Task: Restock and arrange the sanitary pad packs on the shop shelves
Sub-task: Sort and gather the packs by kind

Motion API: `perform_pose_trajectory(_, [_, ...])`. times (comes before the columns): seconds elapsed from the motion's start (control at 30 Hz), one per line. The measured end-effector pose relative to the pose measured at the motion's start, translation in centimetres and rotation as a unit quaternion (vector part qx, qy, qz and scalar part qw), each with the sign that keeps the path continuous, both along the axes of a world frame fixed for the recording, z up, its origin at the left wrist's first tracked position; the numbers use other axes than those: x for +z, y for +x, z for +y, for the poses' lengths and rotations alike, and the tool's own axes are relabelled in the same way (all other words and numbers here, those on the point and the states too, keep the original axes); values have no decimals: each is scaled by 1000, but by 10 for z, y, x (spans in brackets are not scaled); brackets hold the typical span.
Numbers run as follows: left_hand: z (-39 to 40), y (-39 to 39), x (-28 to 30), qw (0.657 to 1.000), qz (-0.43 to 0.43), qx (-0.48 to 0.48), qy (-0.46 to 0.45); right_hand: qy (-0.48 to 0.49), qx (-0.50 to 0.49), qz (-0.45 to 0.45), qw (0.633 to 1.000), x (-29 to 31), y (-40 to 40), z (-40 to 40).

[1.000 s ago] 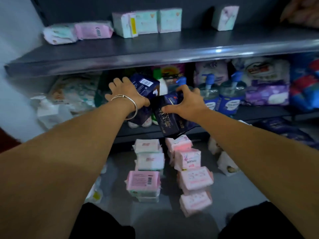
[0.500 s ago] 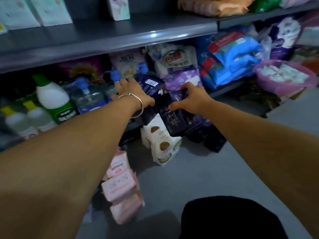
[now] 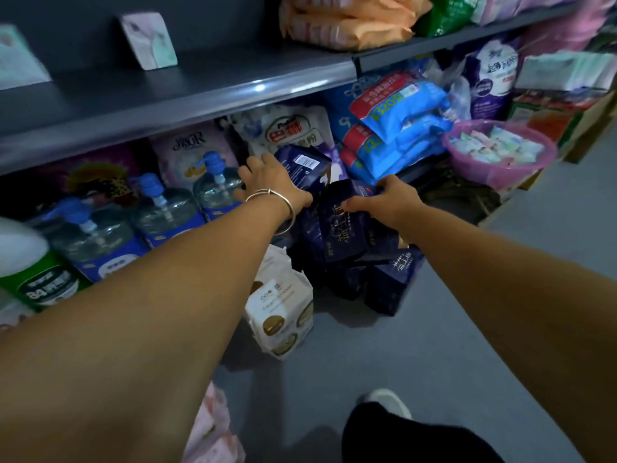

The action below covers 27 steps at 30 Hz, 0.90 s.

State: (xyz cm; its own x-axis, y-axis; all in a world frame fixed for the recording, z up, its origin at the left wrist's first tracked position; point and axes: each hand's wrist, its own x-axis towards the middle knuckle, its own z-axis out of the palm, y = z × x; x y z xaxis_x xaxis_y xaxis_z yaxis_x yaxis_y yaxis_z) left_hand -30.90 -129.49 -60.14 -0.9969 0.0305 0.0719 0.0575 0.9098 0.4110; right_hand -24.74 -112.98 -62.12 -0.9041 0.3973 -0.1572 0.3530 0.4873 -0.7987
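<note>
My left hand (image 3: pixel 273 183), with a silver bangle on the wrist, grips a dark navy pad pack (image 3: pixel 305 167) that shows a white barcode label. My right hand (image 3: pixel 387 200) grips a second dark navy pad pack (image 3: pixel 344 228) by its top edge. Both packs hang in front of the lower shelf, above a pile of more navy packs (image 3: pixel 387 282) on the grey floor. White pad packs (image 3: pixel 280 305) stand on the floor just left of that pile. Pink pad packs (image 3: pixel 213 432) lie at the bottom edge. One pale pack (image 3: pixel 148 40) stands on the upper grey shelf (image 3: pixel 200 85).
Pump bottles (image 3: pixel 163 208) and a green-labelled white bottle (image 3: pixel 30 269) line the lower shelf at left. Blue bags (image 3: pixel 397 118) and white pouches fill the shelf behind my hands. A pink basket (image 3: pixel 497 155) of small packets sits right. Orange packs (image 3: pixel 347 21) lie on the upper shelf. My shoe (image 3: pixel 387 402) is below.
My view and both hands have swung to the right along the shelf, each still holding its navy pack. The pink packs slid out to the lower left, and the floor pile of navy packs came into view.
</note>
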Motion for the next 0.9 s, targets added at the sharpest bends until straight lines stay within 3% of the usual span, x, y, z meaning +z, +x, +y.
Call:
perform_pose_trajectory(0.33, [51, -78, -49, 998, -50, -21, -13, -158, -131, -55, 977, -57, -65, 44])
perform_pose_trajectory(0.57, [69, -109, -60, 997, -71, -29, -28, -279, -141, -111, 944, -64, -85, 51])
perform_pose_trajectory(0.9, [85, -106, -108, 968, -192, -123, -106, -185, -111, -186, 958, -91, -83, 59])
